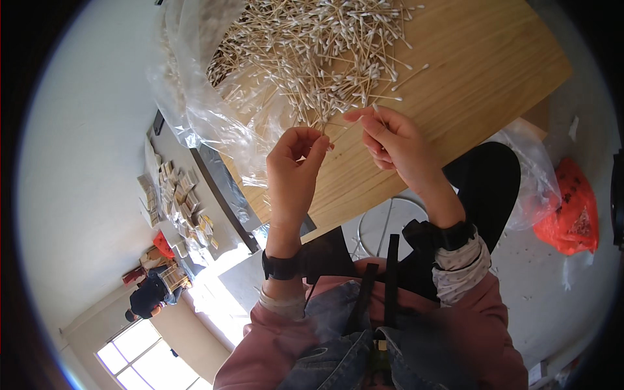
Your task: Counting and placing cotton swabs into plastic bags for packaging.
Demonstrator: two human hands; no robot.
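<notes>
A large loose heap of cotton swabs (325, 49), with pale sticks and white tips, lies on the wooden table (474, 84). Just in front of its near edge, my left hand (294, 170) is closed in a pinch, with thin swab ends showing at its fingertips. How many swabs it holds is hidden. Beside it, my right hand (400, 144) pinches one cotton swab (376, 108) between thumb and forefinger, its white tip pointing away from me. The other right fingers are curled. The two hands are apart, both above the table's near side.
A clear plastic bag (188, 97) spreads along the heap's left side. On the right, a red bag (569, 211) and a clear bag (530, 175) rest on the floor. Several small boxes (179, 195) are piled at left. Farther off, a person (148, 294) sits near a window.
</notes>
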